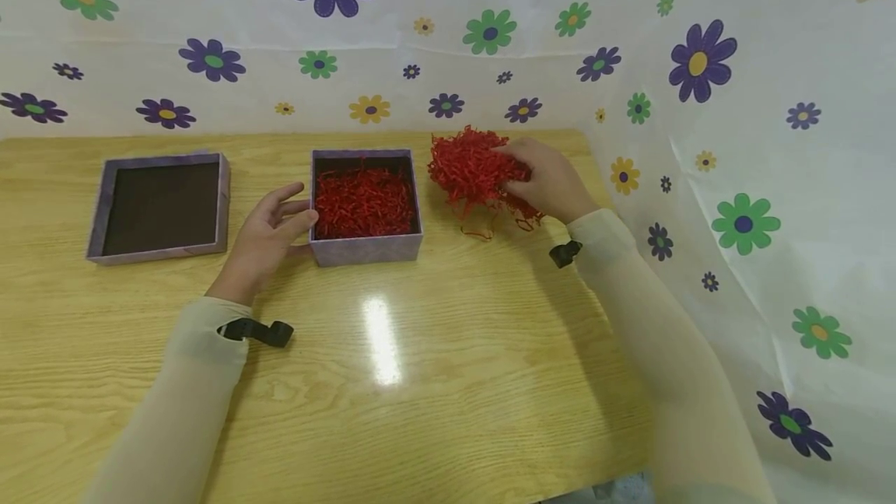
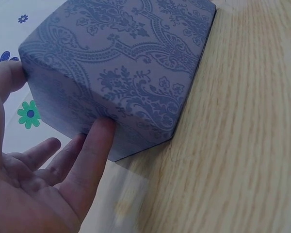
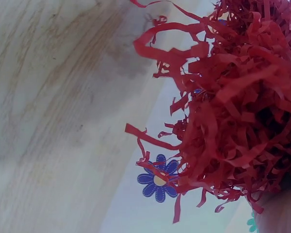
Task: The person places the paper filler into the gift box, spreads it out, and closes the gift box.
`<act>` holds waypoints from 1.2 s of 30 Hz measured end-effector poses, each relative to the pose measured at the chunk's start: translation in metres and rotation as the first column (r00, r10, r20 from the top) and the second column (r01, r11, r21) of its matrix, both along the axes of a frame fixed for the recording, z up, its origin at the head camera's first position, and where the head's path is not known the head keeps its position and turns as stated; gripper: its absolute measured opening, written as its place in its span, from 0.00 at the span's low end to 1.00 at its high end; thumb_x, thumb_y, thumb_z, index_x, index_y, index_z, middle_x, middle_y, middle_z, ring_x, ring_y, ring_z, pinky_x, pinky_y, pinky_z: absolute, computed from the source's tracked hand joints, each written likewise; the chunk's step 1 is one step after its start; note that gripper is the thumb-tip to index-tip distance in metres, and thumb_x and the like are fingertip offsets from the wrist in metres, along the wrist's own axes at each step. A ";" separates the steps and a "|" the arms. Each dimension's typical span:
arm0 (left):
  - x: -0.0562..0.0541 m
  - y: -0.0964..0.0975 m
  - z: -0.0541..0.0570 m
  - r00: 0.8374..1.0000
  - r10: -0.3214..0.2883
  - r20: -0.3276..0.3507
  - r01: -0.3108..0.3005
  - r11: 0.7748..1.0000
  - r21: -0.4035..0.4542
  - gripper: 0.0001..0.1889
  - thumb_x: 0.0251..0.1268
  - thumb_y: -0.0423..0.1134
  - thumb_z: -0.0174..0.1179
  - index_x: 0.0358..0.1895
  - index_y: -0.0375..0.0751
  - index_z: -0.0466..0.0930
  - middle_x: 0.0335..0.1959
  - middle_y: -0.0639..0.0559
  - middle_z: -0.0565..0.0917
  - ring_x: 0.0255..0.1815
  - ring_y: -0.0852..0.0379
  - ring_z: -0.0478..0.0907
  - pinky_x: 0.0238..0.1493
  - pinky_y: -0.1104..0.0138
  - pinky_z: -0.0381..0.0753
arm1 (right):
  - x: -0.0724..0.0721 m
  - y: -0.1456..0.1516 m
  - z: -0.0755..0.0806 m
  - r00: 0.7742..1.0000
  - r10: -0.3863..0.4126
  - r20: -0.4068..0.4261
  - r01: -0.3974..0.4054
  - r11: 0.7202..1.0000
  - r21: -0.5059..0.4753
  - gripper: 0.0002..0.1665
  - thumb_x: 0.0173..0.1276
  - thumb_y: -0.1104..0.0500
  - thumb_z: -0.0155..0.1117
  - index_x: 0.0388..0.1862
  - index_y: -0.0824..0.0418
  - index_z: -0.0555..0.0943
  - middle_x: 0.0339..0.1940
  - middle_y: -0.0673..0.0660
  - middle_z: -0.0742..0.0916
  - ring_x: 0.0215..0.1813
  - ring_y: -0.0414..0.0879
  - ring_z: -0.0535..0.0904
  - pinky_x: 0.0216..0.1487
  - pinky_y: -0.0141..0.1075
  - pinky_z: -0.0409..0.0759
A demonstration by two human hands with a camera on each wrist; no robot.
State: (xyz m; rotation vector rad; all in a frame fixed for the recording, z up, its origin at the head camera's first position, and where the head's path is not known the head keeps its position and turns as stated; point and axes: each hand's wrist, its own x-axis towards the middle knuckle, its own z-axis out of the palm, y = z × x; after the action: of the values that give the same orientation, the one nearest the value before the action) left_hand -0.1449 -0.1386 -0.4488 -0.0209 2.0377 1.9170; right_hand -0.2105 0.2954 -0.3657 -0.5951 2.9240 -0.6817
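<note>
A patterned box stands on the table, holding red shredded paper inside its dark walls. My left hand is at the box's left side, fingers mostly straight. In the left wrist view, the index fingertip touches the patterned wall, and the thumb is at a corner. To the right of the box, my right hand grips a loose clump of red shredded paper. That clump fills much of the right wrist view, with strands hanging out, and hides most of the fingers.
A shallow box lid with a dark inside lies left of the box. Stray red strands trail below the clump. Flower-printed white sheeting rises behind the wooden table and along its right side.
</note>
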 end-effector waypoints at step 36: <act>0.002 0.001 0.002 1.000 -0.007 -0.012 0.007 1.000 -0.019 0.41 0.76 0.55 0.60 0.85 0.53 0.50 0.80 0.39 0.61 0.78 0.41 0.62 0.67 0.52 0.78 | 0.007 -0.034 0.053 0.989 0.109 -0.098 -0.104 0.993 0.056 0.31 0.71 0.64 0.67 0.73 0.56 0.76 0.63 0.57 0.82 0.47 0.51 0.79 0.47 0.43 0.79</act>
State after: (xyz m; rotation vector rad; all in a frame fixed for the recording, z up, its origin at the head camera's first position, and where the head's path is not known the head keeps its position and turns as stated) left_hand -0.1433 -0.1375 -0.4465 -0.0060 2.0611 1.8982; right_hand -0.2033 0.2616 -0.3128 -0.7962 2.9649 -0.5795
